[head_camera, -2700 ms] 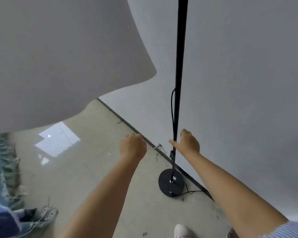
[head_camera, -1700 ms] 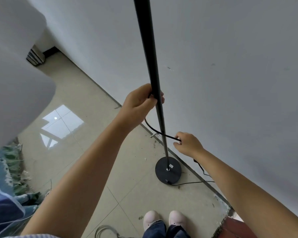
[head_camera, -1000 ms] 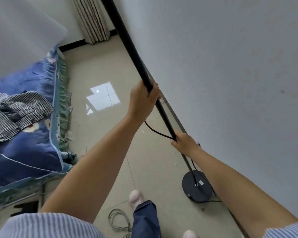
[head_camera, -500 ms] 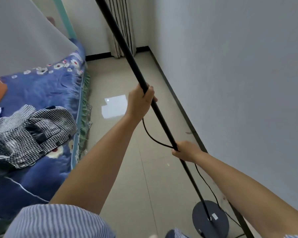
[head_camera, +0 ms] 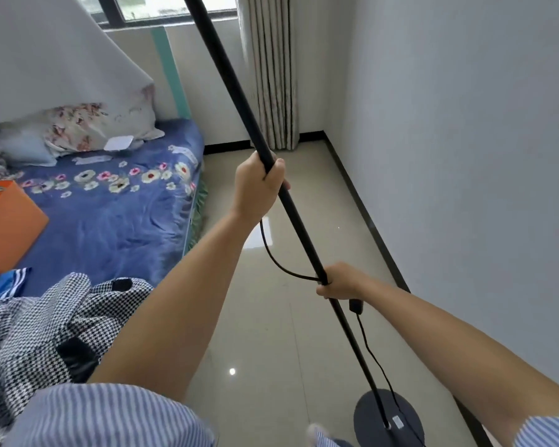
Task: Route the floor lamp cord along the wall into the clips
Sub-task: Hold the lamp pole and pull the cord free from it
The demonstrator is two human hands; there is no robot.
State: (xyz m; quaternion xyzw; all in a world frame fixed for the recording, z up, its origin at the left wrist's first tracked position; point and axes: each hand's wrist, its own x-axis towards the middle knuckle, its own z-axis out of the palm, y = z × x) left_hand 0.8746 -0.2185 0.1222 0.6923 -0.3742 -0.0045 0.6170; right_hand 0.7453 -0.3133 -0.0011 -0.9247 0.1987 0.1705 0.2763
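The black floor lamp pole [head_camera: 229, 82] leans across the view, from the top centre down to its round black base [head_camera: 371, 417] on the floor at the lower right. My left hand [head_camera: 259, 185] grips the pole halfway up. My right hand [head_camera: 342, 282] grips the pole lower down together with the black cord [head_camera: 278, 259]. That cord loops between my two hands, then drops past an inline switch [head_camera: 356, 306] to the base. The grey lampshade [head_camera: 46, 53] fills the upper left. No wall clips are visible.
A grey wall [head_camera: 465, 156] with a dark skirting runs along the right. A bed [head_camera: 110, 214] with a blue flowered cover, pillows, an orange box [head_camera: 4, 227] and a checked garment stands on the left. Striped curtains [head_camera: 271, 69] hang in the far corner. Glossy tile floor [head_camera: 271, 333] lies between.
My view has swung from the wall toward the window end of the room. The lamp, gripped in both hands, has tilted and its base has shifted from centre to the lower right.
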